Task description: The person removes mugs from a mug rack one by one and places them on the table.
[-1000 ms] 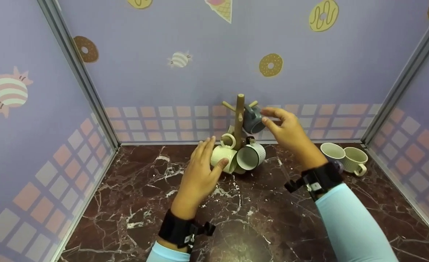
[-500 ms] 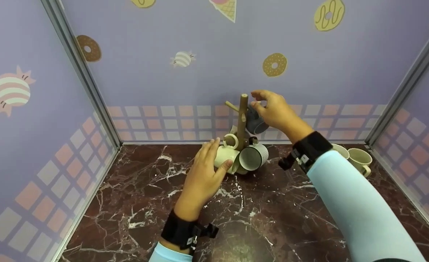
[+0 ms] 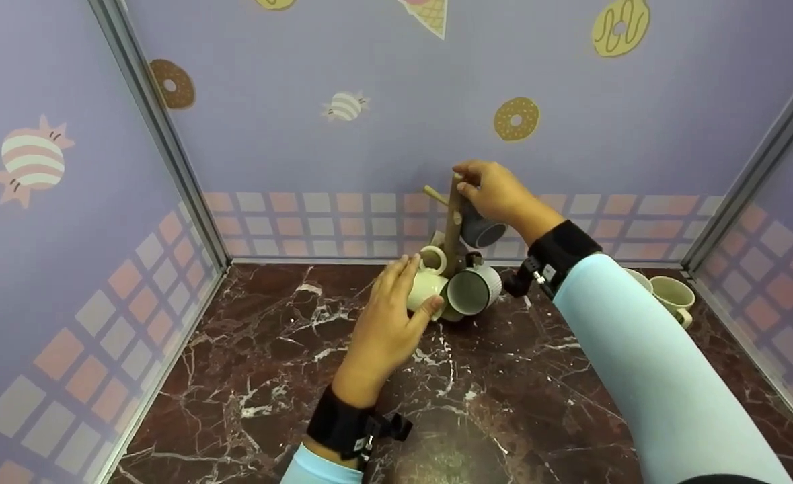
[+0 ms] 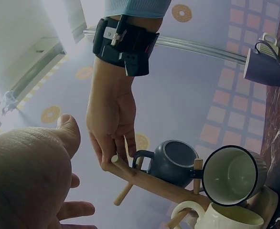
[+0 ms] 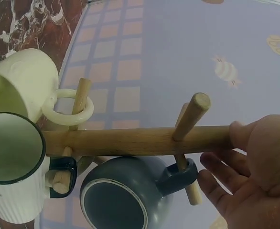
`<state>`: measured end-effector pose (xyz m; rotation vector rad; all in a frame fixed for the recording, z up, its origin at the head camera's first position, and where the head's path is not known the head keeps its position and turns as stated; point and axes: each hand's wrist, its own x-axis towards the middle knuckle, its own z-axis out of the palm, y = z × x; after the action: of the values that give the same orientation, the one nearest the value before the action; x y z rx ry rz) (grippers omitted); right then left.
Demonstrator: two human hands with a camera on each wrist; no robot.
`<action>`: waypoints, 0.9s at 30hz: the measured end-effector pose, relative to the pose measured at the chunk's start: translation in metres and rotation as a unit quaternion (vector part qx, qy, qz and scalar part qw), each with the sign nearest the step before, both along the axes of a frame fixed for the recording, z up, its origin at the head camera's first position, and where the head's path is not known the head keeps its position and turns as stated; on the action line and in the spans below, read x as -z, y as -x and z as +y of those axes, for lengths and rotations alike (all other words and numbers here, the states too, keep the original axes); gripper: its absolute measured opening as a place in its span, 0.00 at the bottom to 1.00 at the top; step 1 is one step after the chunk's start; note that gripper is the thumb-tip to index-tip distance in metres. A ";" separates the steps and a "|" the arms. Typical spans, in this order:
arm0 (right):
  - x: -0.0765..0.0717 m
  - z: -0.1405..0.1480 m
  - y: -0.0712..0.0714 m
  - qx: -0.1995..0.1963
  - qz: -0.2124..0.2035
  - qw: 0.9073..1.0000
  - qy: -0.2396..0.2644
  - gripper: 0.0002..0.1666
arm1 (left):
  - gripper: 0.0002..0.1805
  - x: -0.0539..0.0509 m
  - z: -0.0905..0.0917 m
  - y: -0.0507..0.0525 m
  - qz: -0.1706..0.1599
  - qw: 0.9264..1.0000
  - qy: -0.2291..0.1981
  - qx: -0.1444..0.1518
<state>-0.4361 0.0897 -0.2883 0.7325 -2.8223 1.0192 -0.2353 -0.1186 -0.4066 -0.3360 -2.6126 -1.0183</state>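
Observation:
A wooden mug tree (image 3: 452, 242) stands near the back wall. My right hand (image 3: 497, 193) pinches the top of its post, the thumb on one side and fingers behind, as the right wrist view shows. Just below hangs a blue-grey mug (image 5: 125, 191), its handle over an upper peg. A white ribbed mug with a dark rim (image 3: 473, 290) and a cream mug (image 5: 27, 83) hang on lower pegs. My left hand (image 3: 384, 323) appears in front of the cream mug in the head view, fingers straight. In the left wrist view, that hand (image 4: 32, 176) is apart from the mug tree.
On the dark marbled table (image 3: 248, 349), a cream mug (image 3: 673, 294) and a purple-blue mug (image 4: 264, 67) stand at the far right, partly behind my right sleeve. Patterned walls close in the back and both sides. One upper peg (image 3: 434, 194) points left with no mug.
My right hand has left the side of the blue-grey mug and moved up and left onto the post's top. The mug stays on its peg. My left hand has hardly moved.

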 end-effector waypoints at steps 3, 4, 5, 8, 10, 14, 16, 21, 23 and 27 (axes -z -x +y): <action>0.000 -0.003 0.000 -0.001 0.004 1.000 -0.003 0.27 | 0.46 0.001 0.001 0.000 0.002 1.000 -0.001 0.003; 0.000 -0.004 0.000 -0.004 0.004 1.000 0.002 0.27 | 0.46 0.001 0.002 0.000 0.003 1.000 -0.001 0.005; 0.000 -0.005 0.000 -0.006 0.003 1.000 0.007 0.26 | 0.46 0.002 0.002 0.000 0.004 1.000 -0.002 0.006; 0.000 -0.008 0.000 -0.010 0.001 1.000 0.017 0.25 | 0.46 0.002 0.003 0.000 0.006 1.000 -0.004 0.008; 0.000 -0.009 0.000 -0.009 0.003 1.000 0.021 0.23 | 0.46 0.002 0.004 0.000 0.006 1.000 -0.003 0.008; 0.000 -0.008 -0.001 -0.001 0.016 1.000 0.010 0.21 | 0.45 0.002 0.007 0.000 0.012 1.000 0.001 0.013; -0.001 -0.007 0.000 0.004 0.022 1.000 0.002 0.21 | 0.45 0.002 0.008 0.001 0.015 1.000 0.001 0.018; -0.002 -0.005 -0.002 0.023 0.038 0.999 -0.018 0.21 | 0.44 0.004 0.009 0.001 0.025 0.999 -0.004 0.026; -0.003 -0.007 -0.002 0.026 0.040 0.999 -0.023 0.20 | 0.44 0.005 0.008 0.001 0.026 0.999 -0.004 0.021; -0.006 -0.009 -0.003 0.029 0.042 0.998 -0.035 0.20 | 0.44 0.006 0.008 0.003 0.023 1.000 0.000 0.016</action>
<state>-0.4329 0.0806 -0.2825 0.6790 -2.8004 0.8648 -0.2379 -0.1106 -0.4128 -0.3977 -2.5746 -1.0078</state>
